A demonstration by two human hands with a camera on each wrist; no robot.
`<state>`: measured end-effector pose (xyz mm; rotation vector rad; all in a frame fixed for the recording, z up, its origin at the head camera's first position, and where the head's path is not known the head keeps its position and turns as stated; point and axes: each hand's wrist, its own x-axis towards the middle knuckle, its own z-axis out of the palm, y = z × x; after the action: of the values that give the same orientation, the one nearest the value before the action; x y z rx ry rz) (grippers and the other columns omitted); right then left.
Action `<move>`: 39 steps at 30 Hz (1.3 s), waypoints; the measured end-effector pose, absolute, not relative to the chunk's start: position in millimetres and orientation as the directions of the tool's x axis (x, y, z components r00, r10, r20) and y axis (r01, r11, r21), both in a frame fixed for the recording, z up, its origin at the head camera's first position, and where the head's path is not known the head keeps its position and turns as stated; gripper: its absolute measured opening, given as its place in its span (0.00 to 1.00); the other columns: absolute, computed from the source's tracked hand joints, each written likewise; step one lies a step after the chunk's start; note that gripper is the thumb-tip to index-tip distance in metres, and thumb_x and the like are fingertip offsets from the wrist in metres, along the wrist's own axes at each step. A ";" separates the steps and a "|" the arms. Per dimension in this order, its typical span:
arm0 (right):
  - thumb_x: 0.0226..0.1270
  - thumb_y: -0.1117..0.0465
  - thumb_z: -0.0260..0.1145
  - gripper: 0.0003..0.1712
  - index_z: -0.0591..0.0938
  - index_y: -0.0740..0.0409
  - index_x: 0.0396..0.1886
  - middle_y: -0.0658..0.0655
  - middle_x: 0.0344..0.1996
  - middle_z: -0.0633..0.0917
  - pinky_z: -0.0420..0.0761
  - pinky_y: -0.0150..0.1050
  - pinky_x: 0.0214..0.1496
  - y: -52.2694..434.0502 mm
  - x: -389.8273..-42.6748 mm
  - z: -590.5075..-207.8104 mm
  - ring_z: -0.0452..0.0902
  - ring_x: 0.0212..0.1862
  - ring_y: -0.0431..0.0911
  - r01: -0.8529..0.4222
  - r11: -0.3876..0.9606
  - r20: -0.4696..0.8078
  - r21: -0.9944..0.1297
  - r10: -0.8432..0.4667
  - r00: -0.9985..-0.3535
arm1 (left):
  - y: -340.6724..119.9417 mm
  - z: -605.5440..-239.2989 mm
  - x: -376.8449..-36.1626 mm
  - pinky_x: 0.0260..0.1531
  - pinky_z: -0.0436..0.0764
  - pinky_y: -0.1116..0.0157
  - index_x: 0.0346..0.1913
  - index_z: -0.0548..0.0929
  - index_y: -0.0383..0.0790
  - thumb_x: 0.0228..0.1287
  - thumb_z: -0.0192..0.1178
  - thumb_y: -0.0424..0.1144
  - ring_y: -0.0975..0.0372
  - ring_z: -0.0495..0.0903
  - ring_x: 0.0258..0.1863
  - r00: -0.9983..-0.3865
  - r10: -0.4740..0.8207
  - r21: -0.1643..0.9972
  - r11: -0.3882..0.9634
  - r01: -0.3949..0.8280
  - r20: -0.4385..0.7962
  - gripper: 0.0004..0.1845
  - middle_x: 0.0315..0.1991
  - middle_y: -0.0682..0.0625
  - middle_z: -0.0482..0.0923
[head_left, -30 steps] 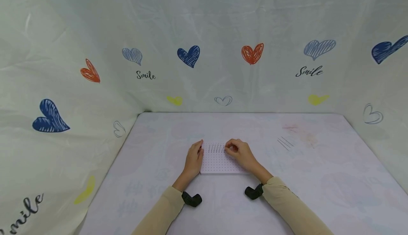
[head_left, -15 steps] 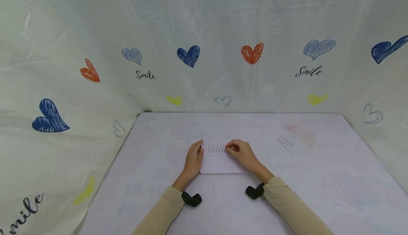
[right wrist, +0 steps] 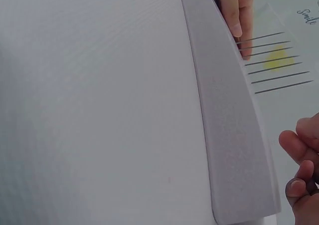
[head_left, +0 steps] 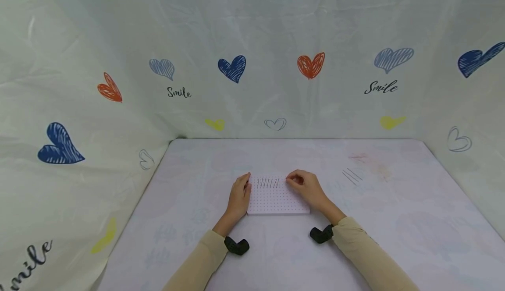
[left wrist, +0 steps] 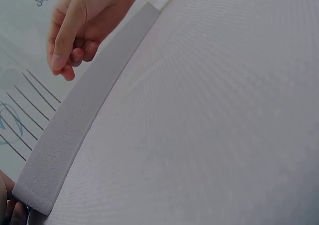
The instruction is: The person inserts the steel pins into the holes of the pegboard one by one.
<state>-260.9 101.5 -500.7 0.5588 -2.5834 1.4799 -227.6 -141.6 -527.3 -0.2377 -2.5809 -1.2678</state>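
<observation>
Backdrop: a pale sheet (head_left: 276, 41) printed with hearts and the word "Smile" walls in the table on the far, left and right sides.
Table: a pale, faintly patterned table (head_left: 394, 221) carries everything.
Pegboard: a white foam pegboard (head_left: 276, 201) dotted with holes lies flat at the table's middle, between the two hands.
Left hand: the left hand (head_left: 238, 196) lies along the board's left edge, fingers straight and pressed against its side.
Right hand: the right hand (head_left: 307, 186) sits at the board's far right corner, fingers curled with thumb meeting fingertips; whether they pinch anything cannot be told.
Standing pins: a row of thin dark pins (head_left: 268, 182) stands upright along the board's far edge, between the hands.
Loose pins: a few spare pins (head_left: 352, 176) lie flat on the table, well right of the board.
</observation>
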 end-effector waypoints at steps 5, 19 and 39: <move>0.66 0.66 0.70 0.03 0.86 0.62 0.38 0.52 0.27 0.79 0.69 0.33 0.32 109.1 -262.9 -497.7 0.69 0.32 0.45 -0.358 0.473 0.275 -0.805 -0.237 -0.932 | -142.0 -527.6 -229.0 0.63 0.69 0.47 0.70 0.67 0.26 0.77 0.47 0.29 0.43 0.68 0.64 -0.949 0.045 0.745 0.608 0.274 0.312 0.22 0.66 0.33 0.68; 0.67 0.66 0.69 0.05 0.86 0.63 0.39 0.54 0.30 0.78 0.67 0.33 0.33 136.8 -267.3 -495.5 0.68 0.35 0.47 -0.294 0.522 0.248 -0.801 -0.158 -0.956 | -142.3 -526.4 -232.7 0.64 0.69 0.48 0.70 0.67 0.26 0.77 0.48 0.30 0.43 0.68 0.65 -0.952 0.045 0.752 0.603 0.268 0.303 0.22 0.66 0.33 0.68; 0.68 0.63 0.68 0.07 0.86 0.64 0.41 0.56 0.31 0.80 0.67 0.34 0.33 181.0 -266.8 -500.5 0.67 0.36 0.48 -0.258 0.583 0.268 -0.771 -0.071 -0.961 | -141.1 -530.1 -229.4 0.64 0.68 0.49 0.70 0.67 0.27 0.78 0.48 0.30 0.44 0.68 0.65 -0.959 0.026 0.762 0.601 0.241 0.283 0.22 0.66 0.34 0.69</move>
<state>-266.8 181.0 -500.5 0.2744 -2.6051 1.3182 -229.4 -141.1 -530.1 -0.2196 -2.5862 -1.2852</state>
